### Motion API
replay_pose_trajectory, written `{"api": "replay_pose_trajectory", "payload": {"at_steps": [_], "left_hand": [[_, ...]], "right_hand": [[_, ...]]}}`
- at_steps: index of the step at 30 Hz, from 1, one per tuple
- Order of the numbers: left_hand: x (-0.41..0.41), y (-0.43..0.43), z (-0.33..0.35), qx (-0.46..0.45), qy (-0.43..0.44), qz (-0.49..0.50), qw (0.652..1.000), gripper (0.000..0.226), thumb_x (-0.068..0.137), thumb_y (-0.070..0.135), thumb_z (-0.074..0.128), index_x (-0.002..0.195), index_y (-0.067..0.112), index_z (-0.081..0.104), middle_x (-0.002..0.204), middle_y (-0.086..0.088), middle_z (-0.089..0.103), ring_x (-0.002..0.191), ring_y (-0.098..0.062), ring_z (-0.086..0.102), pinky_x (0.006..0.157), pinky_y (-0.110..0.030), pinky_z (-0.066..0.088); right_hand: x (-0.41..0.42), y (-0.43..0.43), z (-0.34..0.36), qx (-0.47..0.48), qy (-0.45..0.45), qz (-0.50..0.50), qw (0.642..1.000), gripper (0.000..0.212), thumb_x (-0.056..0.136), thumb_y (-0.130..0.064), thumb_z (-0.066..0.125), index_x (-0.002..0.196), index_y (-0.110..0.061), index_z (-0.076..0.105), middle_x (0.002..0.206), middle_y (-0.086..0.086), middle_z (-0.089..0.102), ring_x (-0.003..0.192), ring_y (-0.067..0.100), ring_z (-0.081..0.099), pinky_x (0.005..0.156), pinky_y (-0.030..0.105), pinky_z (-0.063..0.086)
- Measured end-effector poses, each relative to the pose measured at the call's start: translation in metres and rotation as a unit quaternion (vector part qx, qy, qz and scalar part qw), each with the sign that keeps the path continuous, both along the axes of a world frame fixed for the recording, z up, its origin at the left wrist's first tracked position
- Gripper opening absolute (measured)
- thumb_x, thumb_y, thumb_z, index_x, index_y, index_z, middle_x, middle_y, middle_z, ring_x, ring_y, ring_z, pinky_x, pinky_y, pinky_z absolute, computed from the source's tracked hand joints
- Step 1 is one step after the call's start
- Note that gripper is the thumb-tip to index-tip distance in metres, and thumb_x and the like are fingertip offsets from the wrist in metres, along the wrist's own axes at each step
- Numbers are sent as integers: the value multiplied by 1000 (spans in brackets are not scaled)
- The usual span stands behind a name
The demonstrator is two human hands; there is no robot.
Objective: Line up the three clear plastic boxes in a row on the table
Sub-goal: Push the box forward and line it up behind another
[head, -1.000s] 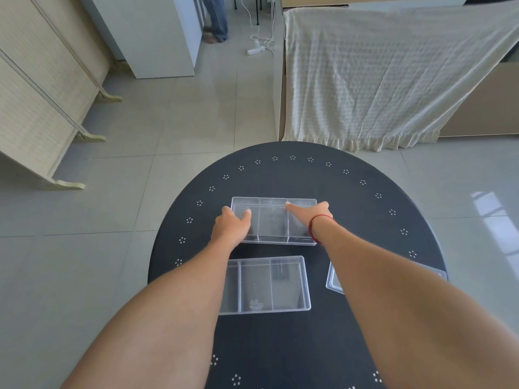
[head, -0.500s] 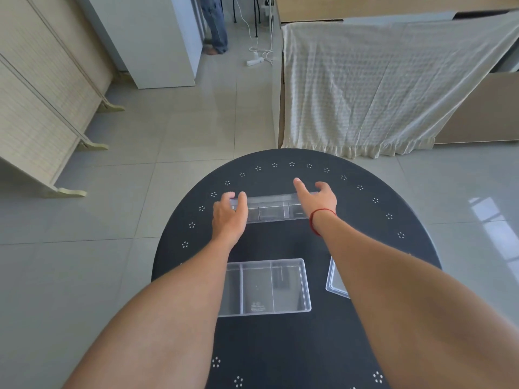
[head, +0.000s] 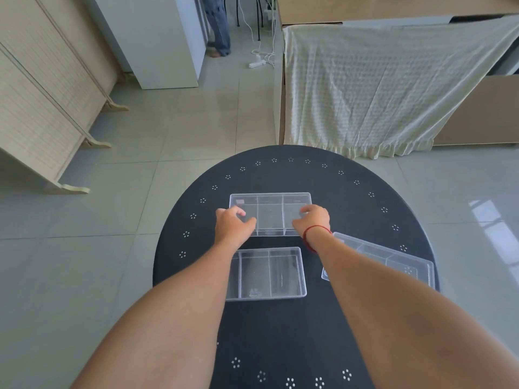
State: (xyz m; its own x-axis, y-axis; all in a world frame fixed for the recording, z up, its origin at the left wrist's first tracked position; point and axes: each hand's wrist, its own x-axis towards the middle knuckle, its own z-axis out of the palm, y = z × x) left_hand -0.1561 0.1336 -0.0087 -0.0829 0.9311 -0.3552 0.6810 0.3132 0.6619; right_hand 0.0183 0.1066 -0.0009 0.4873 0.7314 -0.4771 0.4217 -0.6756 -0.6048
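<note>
Clear plastic far box (head: 270, 213), long axis crosswise, being gripped at both ends by left hand (head: 233, 227) and right hand (head: 314, 222), with near box (head: 265, 273) lying just behind both wrists and angled box (head: 393, 259) behind the right.

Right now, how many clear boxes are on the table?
3. Far box between both hands, near box just in front of it, right box angled at the table's edge, partly behind the right arm.
</note>
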Motion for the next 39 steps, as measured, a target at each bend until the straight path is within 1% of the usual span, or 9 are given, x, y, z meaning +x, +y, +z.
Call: {"api": "replay_pose_trajectory", "payload": {"at_steps": [1,3,5,7,11,15,24,28,39], "left_hand": [[0,-1,0,0,13,-9,1000,30,82,29,63,109,17,59,124,-3,40,85,-15,51,71,-26,39],[1,-2,0,30,69,-39,996,43,84,35,62,123,18,56,135,-7,39,112,-22,49,80,-30,43],[5,-1,1,88,129,-79,985,57,86,45,59,137,19,49,149,-8,33,136,-24,33,96,-38,42],[12,3,2,86,147,-124,977,66,87,52,56,144,21,42,157,-6,26,143,-22,24,104,-42,38],[15,17,-1,25,155,-175,972,72,86,48,62,147,19,37,161,-5,15,147,-23,15,108,-45,34],[13,37,-4,30,146,-176,973,72,87,46,62,148,18,35,162,-6,12,148,-25,13,110,-45,32],[15,106,-8,36,148,-178,972,72,85,46,64,146,19,38,160,-6,17,146,-24,20,109,-45,33],[17,129,-13,54,155,-186,969,65,91,47,55,147,20,36,161,-6,15,147,-26,17,110,-47,32],[25,173,-17,79,147,-197,966,58,96,41,48,148,17,35,160,-8,15,147,-26,15,113,-45,31]], "right_hand": [[-1,0,-1,-1,-14,13,1000,37,84,-3,57,120,-8,62,138,13,46,112,32,59,86,30,46],[-5,2,-2,-5,-64,54,996,40,84,-7,60,123,-10,59,147,13,39,125,33,50,95,35,46],[-9,6,-4,6,-115,113,987,51,84,-15,64,134,-15,52,159,10,23,141,31,33,106,41,40],[-14,10,-8,13,-134,172,976,57,86,-20,65,139,-18,46,161,8,17,146,28,25,108,42,38],[-20,25,-18,-14,-159,237,958,55,90,-28,62,142,-23,43,160,10,20,147,30,22,116,45,33],[-19,45,-18,-11,-143,241,960,58,93,-28,60,146,-22,38,163,10,13,150,32,14,120,46,25],[-19,107,-12,-11,-135,221,966,64,88,-29,61,147,-21,37,162,8,13,149,27,16,116,44,30],[-15,126,-16,-6,-134,223,965,66,91,-34,57,151,-25,30,164,6,8,151,25,9,116,45,30],[-7,167,-22,3,-145,231,962,66,93,-39,49,153,-27,23,164,4,3,152,25,0,119,45,22]]}}
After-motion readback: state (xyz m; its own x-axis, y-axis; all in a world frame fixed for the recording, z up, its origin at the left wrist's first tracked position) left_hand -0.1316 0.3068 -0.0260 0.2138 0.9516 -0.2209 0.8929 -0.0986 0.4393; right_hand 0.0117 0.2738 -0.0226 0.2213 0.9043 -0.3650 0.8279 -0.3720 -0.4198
